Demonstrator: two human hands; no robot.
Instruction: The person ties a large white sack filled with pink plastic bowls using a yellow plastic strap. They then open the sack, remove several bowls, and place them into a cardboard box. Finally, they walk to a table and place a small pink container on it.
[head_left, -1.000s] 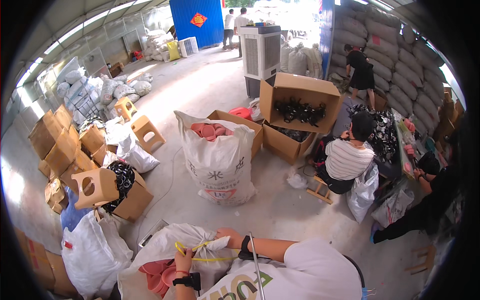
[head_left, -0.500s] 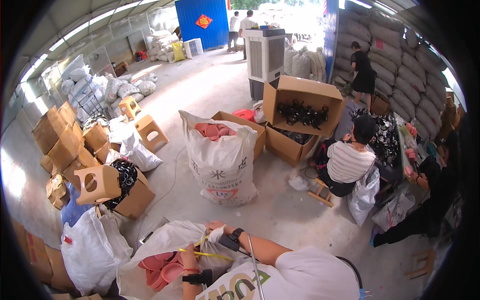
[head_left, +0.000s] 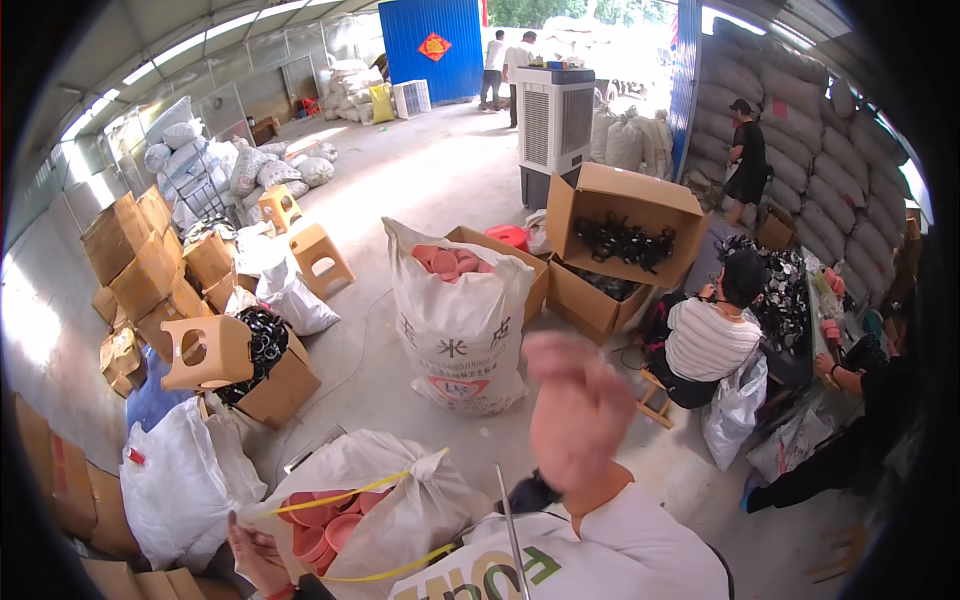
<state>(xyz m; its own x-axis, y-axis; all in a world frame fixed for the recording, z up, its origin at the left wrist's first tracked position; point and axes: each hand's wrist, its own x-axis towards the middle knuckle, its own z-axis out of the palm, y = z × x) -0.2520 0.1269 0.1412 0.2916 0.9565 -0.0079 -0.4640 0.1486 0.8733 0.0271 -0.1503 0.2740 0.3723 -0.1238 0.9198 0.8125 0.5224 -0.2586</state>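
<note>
My left hand (head_left: 258, 556) is at the left side of an open white woven sack (head_left: 420, 500), fingers closed on a yellow strap (head_left: 350, 493). The strap stretches across the sack's mouth, and another length of it runs along the near side. Pink plastic cups or pots (head_left: 315, 545) fill the sack. My right hand (head_left: 580, 410) is raised above the floor, right of the sack and apart from it. Motion smears its fingers, so I cannot tell whether it holds anything. A thin metal rod (head_left: 510, 530) crosses in front of my shirt.
Ahead stands a full white sack (head_left: 460, 340) of pink pieces. Cardboard boxes (head_left: 625, 225) with black parts stand beyond it. A white bag (head_left: 185, 490) and a tan stool (head_left: 205, 352) are at left. A seated person (head_left: 710, 335) works at right, near an air cooler (head_left: 555, 130).
My right hand has left the sack's rim and risen up and right. My left hand has moved left and down, drawing the yellow strap across the sack. The view has shifted slightly.
</note>
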